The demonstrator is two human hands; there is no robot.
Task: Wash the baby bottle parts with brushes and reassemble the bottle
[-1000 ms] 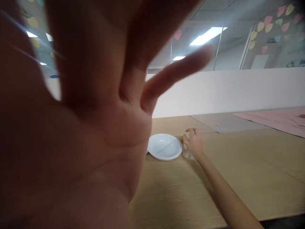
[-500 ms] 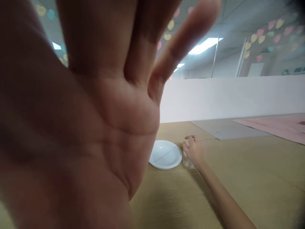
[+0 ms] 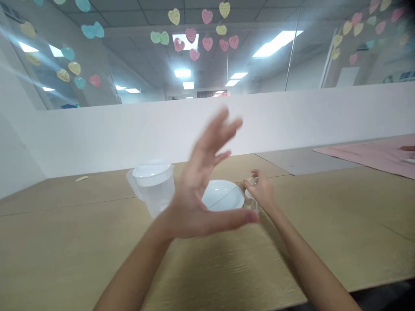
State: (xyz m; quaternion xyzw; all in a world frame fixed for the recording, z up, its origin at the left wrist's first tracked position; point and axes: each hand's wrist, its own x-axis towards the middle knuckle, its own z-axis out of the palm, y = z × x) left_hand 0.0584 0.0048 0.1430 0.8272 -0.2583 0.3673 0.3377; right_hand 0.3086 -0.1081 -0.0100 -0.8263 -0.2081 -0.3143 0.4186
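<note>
My left hand (image 3: 201,190) is in mid-air over the table, thumb and fingers spread wide, slightly blurred, with nothing in it. It hides part of a white plate (image 3: 223,194), which has a thin dark line across it. Just right of the plate, my right hand (image 3: 262,190) has its fingers curled round the top of a small clear glass container (image 3: 250,202) that stands on the table. What exactly lies between those fingertips is partly hidden. A translucent white plastic pitcher (image 3: 152,185) stands to the left, behind my left forearm.
The wooden table (image 3: 81,250) runs back to a white low wall (image 3: 97,134) beneath glass with heart-shaped notes. A pink cloth (image 3: 372,151) lies at the right, with another person's hand (image 3: 407,148) at the frame's edge. A small pale scrap (image 3: 81,178) lies at the back left.
My left hand has dropped away from right before the camera to over the table, uncovering the pitcher and more of the plate. My right hand stays at the glass container.
</note>
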